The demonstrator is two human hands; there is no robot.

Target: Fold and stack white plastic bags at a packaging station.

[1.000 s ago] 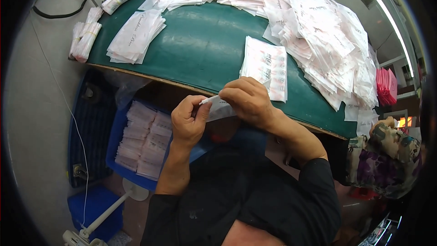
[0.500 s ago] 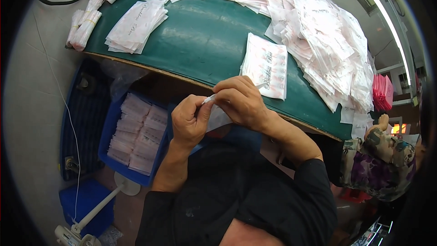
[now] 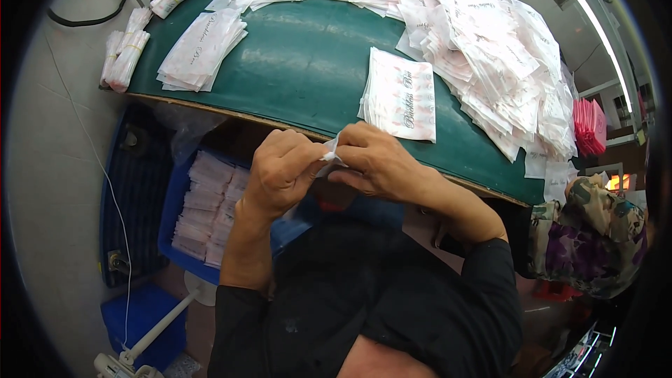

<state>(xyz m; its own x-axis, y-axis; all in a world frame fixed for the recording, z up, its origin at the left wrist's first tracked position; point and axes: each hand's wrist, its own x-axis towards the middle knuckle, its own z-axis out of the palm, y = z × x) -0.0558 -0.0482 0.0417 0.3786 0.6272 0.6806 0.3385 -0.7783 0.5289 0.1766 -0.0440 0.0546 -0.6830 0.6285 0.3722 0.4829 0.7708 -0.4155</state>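
Note:
In front of my body, close to the table's near edge, both hands pinch a small white translucent plastic bag (image 3: 330, 157). My left hand (image 3: 280, 171) is closed, its thumb and fingertips on one side of the bag. From the other side, my right hand (image 3: 381, 162) grips it with bent fingers. Most of the bag is hidden by the fingers. Just beyond my right hand, a neat stack of printed white bags (image 3: 402, 94) lies on the green tabletop (image 3: 297, 49). A second, fanned stack (image 3: 203, 49) lies at the table's left.
A large heap of loose bags (image 3: 490, 63) covers the far and right side. Rubber-banded bundles (image 3: 129, 52) sit at the left corner. Below stands a blue crate (image 3: 185, 255) of packed bags, near a fan (image 3: 126, 366). Another person's patterned sleeve (image 3: 584, 238) is at the right.
My hands have moved slightly, the left one upward. More of the bag now shows between the fingers, spread out where it was a narrow strip. The view has shifted a little.

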